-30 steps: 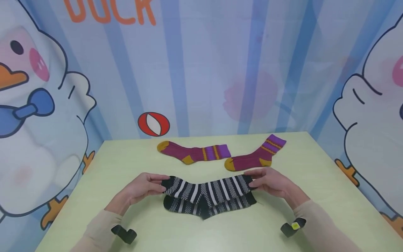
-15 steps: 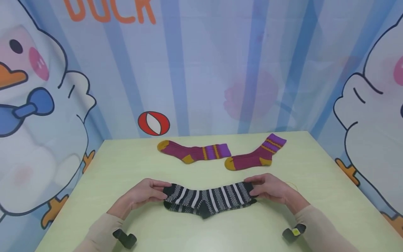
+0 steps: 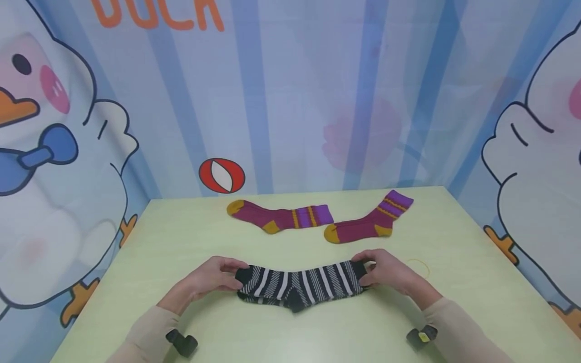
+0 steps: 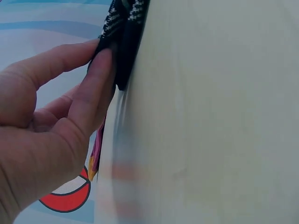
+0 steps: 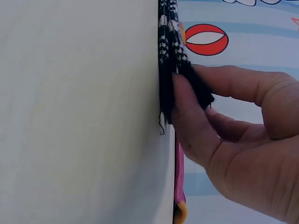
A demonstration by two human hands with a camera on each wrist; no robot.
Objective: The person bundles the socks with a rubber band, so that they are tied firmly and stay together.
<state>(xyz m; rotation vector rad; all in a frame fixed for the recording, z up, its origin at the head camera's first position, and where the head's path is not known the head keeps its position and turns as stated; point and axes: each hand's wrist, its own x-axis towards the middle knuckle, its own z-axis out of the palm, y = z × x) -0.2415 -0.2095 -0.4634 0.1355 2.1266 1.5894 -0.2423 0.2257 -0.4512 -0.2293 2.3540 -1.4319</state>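
Two black, grey and white striped socks lie one over the other at the near middle of the table. My left hand [image 3: 212, 276] pinches the black toe of the upper striped sock [image 3: 320, 283] between thumb and fingers. At the other end, my right hand [image 3: 386, 272] pinches its black cuff [image 5: 198, 87]. The lower striped sock [image 3: 265, 300] is mostly covered; only a strip along its near edge shows. In the left wrist view the lower toe [image 4: 128, 65] sits just beside my thumb. A loose thread [image 5: 161, 125] hangs from the lower cuff in the right wrist view.
Behind the striped pair lie two maroon socks with mustard toes and heels: a left one [image 3: 279, 218] stretched sideways and a right one [image 3: 363, 227] with its cuff angled up. A thin yellow loop [image 3: 425, 265] is on the pale table [image 3: 290, 340]. A printed curtain [image 3: 299, 101] stands behind.
Both hands have lowered the upper striped sock toward me and down onto the lower one, which is now more covered. The thin yellow loop has come into view. The maroon socks have not moved.
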